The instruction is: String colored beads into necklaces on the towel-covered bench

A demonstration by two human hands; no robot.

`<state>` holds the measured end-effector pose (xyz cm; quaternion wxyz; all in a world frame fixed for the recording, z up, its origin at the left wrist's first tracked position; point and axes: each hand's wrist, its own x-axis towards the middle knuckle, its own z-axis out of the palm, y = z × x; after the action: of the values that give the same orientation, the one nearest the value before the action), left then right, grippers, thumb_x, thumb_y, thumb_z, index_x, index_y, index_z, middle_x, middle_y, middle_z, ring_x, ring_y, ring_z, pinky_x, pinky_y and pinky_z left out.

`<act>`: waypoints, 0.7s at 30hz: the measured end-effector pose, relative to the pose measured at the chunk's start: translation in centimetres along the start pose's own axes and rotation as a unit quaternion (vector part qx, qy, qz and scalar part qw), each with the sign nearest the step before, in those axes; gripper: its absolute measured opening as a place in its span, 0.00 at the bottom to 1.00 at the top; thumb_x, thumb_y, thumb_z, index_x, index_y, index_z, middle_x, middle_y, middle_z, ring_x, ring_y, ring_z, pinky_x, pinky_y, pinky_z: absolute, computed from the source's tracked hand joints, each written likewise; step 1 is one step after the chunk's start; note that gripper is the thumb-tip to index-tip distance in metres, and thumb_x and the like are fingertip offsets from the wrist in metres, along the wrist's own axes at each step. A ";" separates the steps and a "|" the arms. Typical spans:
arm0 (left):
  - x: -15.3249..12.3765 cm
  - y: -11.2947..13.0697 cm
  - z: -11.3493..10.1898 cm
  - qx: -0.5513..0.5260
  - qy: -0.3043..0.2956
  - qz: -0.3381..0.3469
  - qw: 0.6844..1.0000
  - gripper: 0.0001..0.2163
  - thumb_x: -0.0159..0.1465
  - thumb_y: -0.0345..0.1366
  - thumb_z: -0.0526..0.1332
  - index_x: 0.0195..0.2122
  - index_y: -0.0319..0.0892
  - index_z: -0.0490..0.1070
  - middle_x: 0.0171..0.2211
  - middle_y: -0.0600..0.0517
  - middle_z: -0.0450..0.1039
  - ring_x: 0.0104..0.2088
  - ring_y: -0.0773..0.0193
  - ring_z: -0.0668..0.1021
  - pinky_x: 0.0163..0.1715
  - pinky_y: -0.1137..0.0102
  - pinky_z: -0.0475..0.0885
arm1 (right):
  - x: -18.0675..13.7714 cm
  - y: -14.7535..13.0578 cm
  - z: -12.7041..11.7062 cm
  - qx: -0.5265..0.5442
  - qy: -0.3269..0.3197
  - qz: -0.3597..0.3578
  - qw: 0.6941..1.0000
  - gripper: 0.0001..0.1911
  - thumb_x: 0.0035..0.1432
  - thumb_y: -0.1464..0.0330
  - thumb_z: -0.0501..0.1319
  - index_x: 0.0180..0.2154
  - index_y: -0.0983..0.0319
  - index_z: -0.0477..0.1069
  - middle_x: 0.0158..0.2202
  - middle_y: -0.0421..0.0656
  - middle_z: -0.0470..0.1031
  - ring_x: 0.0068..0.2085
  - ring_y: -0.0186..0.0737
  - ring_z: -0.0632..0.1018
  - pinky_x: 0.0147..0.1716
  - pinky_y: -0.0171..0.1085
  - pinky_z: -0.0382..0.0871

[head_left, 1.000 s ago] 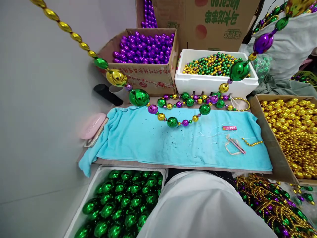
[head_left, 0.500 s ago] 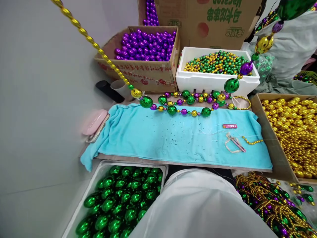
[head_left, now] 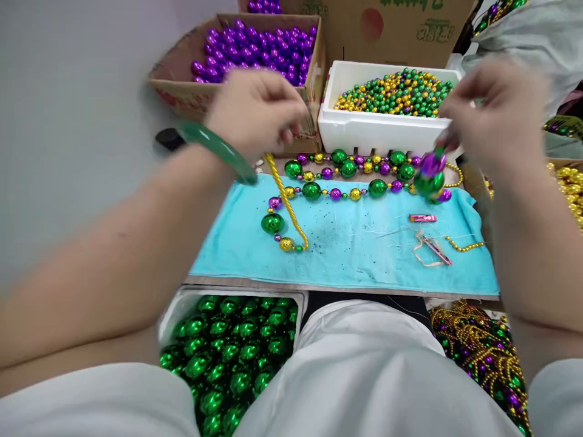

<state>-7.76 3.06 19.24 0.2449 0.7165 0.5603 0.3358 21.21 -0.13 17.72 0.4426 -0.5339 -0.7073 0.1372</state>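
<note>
A long bead strand of green, purple and gold balls lies along the far edge of a turquoise towel. My left hand, with a green bangle on its wrist, is closed on the strand's thin gold end, which hangs down to the towel. My right hand is closed on the other end, where purple and green balls dangle just under the fingers. Both hands are blurred by motion. A second finished strand lies behind the first.
Box of purple balls at back left, white foam box of small mixed beads at back centre, gold balls at right. White tray of green balls by my knee, heap of strands at lower right. Thread snips on towel.
The strand, held high before with both hands out of view, has come down onto the towel. Both hands have dropped into view, still holding its ends.
</note>
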 end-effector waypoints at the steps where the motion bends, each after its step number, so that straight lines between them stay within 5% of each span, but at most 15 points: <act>1: -0.6 -0.6 1.7 -0.017 0.000 -0.004 1.000 0.08 0.60 0.30 0.61 0.37 0.28 0.75 0.20 0.57 0.67 0.21 0.78 0.69 0.29 0.74 0.67 | -1.9 0.1 1.6 0.007 -0.008 0.020 1.000 0.04 0.55 0.73 0.61 0.29 0.67 0.70 0.28 0.41 0.73 0.23 0.26 0.74 0.19 0.27 0.61; 2: -1.3 -1.3 3.6 -0.037 -0.017 -0.035 0.999 0.06 0.59 0.30 0.63 0.34 0.30 0.75 0.18 0.57 0.67 0.19 0.78 0.68 0.26 0.76 0.66 | -3.9 0.3 3.2 0.023 -0.029 0.049 0.998 0.04 0.54 0.73 0.62 0.27 0.66 0.69 0.27 0.41 0.73 0.20 0.25 0.72 0.17 0.27 0.61; 6: -3.3 -4.4 9.7 -0.156 -0.091 -0.132 0.975 0.02 0.58 0.27 0.62 0.28 0.36 0.73 0.14 0.58 0.63 0.15 0.75 0.66 0.16 0.78 0.58 | -10.0 1.2 8.9 0.158 -0.089 0.047 0.982 0.03 0.54 0.72 0.60 0.28 0.63 0.71 0.50 0.45 0.74 0.22 0.27 0.74 0.16 0.31 0.68; 12: -5.8 -6.0 12.8 -0.254 -0.162 -0.148 0.942 0.04 0.57 0.27 0.62 0.26 0.37 0.72 0.16 0.58 0.65 0.14 0.76 0.65 0.14 0.78 0.55 | -11.9 2.7 12.4 0.258 -0.116 0.092 0.955 0.05 0.54 0.68 0.62 0.28 0.63 0.73 0.60 0.47 0.65 0.21 0.27 0.75 0.17 0.33 0.71; 14: -6.4 -5.9 13.1 -0.259 -0.174 -0.153 0.938 0.04 0.58 0.27 0.62 0.25 0.37 0.72 0.14 0.59 0.62 0.14 0.76 0.64 0.14 0.78 0.54 | -11.9 3.2 13.1 0.296 -0.092 0.134 0.941 0.06 0.52 0.67 0.64 0.28 0.63 0.73 0.54 0.47 0.72 0.22 0.28 0.75 0.17 0.32 0.70; 16: -6.8 -5.9 13.5 -0.267 -0.187 -0.160 0.932 0.05 0.58 0.27 0.61 0.25 0.37 0.72 0.14 0.59 0.62 0.14 0.76 0.64 0.14 0.78 0.55 | -11.9 3.5 13.7 0.331 -0.051 0.181 0.925 0.06 0.49 0.66 0.66 0.27 0.63 0.74 0.37 0.44 0.78 0.21 0.30 0.75 0.16 0.31 0.69; 18: -7.1 -6.0 13.8 -0.281 -0.191 -0.168 0.926 0.04 0.58 0.28 0.62 0.25 0.37 0.72 0.16 0.57 0.64 0.15 0.76 0.65 0.14 0.78 0.55 | -11.9 3.6 14.0 0.345 -0.019 0.225 0.911 0.06 0.47 0.66 0.67 0.27 0.62 0.74 0.23 0.39 0.75 0.20 0.32 0.74 0.17 0.31 0.69; 21: -7.4 -6.2 14.2 -0.285 -0.186 -0.171 0.925 0.04 0.58 0.31 0.62 0.27 0.37 0.72 0.17 0.57 0.65 0.15 0.75 0.66 0.14 0.77 0.56 | -11.8 3.4 14.1 0.339 -0.002 0.267 0.902 0.07 0.45 0.66 0.67 0.27 0.63 0.74 0.20 0.38 0.74 0.21 0.33 0.75 0.18 0.32 0.70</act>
<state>-2.05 -2.17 3.87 0.5923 0.5592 0.4994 0.2952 12.90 -5.19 1.75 0.5419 -0.5203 -0.4504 0.4824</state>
